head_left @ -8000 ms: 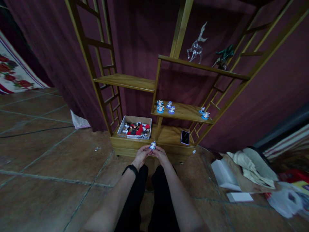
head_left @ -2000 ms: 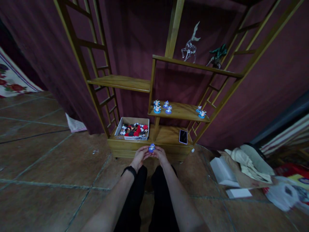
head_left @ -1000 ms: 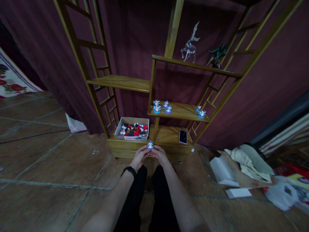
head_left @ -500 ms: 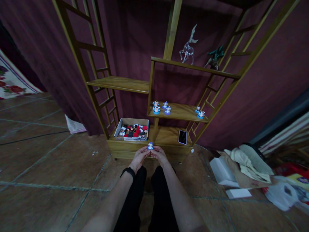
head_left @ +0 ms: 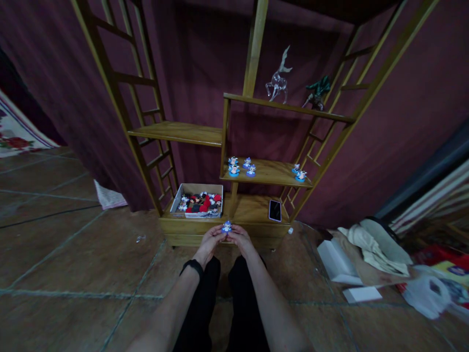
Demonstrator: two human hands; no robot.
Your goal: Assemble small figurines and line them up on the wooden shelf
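Observation:
My left hand (head_left: 210, 240) and my right hand (head_left: 239, 238) meet in front of my knees, both pinched on one small blue and white figurine (head_left: 226, 227). They hover just before the bottom board of a wooden shelf unit (head_left: 252, 210). An open box (head_left: 179, 194) of red, black and white figurines rests on that board to the left. Several matching figurines (head_left: 238, 166) stand on the low middle shelf, and two more (head_left: 298, 172) stand at its right end.
A phone (head_left: 274, 210) lies on the bottom board. A glass deer (head_left: 277, 78) and a dark green ornament (head_left: 317, 91) stand on the upper shelf. White boxes (head_left: 335, 261), cloth and plastic bags litter the tiled floor at right. A dark red curtain hangs behind.
Both hands stay joined on the figurine, which was turned between the fingers from base up to upright. The view has tilted up and shifted slightly, so the shelf sits lower and further left.

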